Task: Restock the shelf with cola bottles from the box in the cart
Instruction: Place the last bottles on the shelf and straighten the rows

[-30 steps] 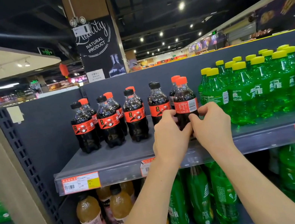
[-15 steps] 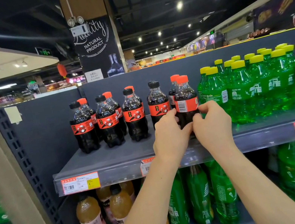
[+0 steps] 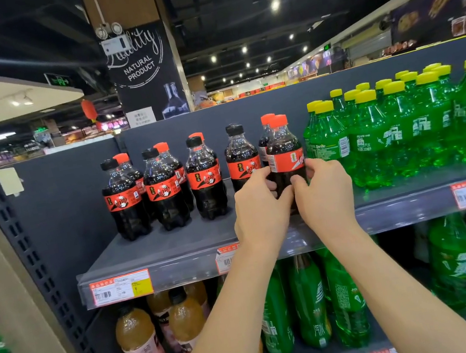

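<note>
Several small cola bottles with red labels stand in two rows on the grey top shelf (image 3: 175,245). The rightmost front one, a red-capped cola bottle (image 3: 283,152), stands upright beside the green bottles. My left hand (image 3: 257,206) and my right hand (image 3: 323,191) both grip its lower half from either side, thumbs meeting in front. A black-capped cola bottle (image 3: 240,156) stands just left of it, touching my left fingers. The cart and box are out of view.
Green yellow-capped soda bottles (image 3: 403,127) fill the shelf to the right. The shelf front left of my hands is bare, with price tags (image 3: 120,288) on its edge. Orange drinks (image 3: 139,342) and tall green bottles (image 3: 310,302) stand on the lower shelf.
Both hands have stayed on the red-capped bottle and turned it, so its barcode side gave way to the plain red label. The view shifted slightly.
</note>
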The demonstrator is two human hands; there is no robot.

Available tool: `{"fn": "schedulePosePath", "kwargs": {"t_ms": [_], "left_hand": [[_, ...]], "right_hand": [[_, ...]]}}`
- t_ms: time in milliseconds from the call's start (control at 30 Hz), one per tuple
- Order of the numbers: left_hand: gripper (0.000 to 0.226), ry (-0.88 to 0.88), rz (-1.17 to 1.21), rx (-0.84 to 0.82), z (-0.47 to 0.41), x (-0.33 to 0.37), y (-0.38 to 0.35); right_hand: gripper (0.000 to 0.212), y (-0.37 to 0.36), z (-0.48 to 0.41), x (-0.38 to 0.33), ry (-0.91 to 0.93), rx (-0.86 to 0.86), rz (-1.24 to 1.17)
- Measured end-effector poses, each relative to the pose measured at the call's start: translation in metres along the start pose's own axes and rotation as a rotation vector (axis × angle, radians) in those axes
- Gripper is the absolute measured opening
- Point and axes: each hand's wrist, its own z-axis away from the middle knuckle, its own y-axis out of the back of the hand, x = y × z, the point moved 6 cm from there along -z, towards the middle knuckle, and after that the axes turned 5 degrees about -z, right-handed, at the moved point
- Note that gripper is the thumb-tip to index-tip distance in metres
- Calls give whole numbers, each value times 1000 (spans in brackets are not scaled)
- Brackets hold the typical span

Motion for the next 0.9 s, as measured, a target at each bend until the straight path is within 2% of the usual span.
{"fn": "schedulePosePath", "kwargs": {"t_ms": [67, 167, 300, 533, 900], "left_hand": [[33, 47, 36, 2, 1, -2, 0], [12, 52, -91, -58, 2, 1, -1], [15, 54, -125, -34, 3, 3, 3], [26, 99, -141, -21, 3, 4, 4], [34, 175, -177, -81, 0, 6, 2]], "right_hand": [[31, 2, 0, 1, -4, 25, -8], [30, 4, 0, -1, -4, 47, -44], [30, 5, 6, -6, 34, 59, -21], [33, 4, 7, -7, -40, 6, -6], [18, -3, 2, -5, -55, -21, 113]]}}
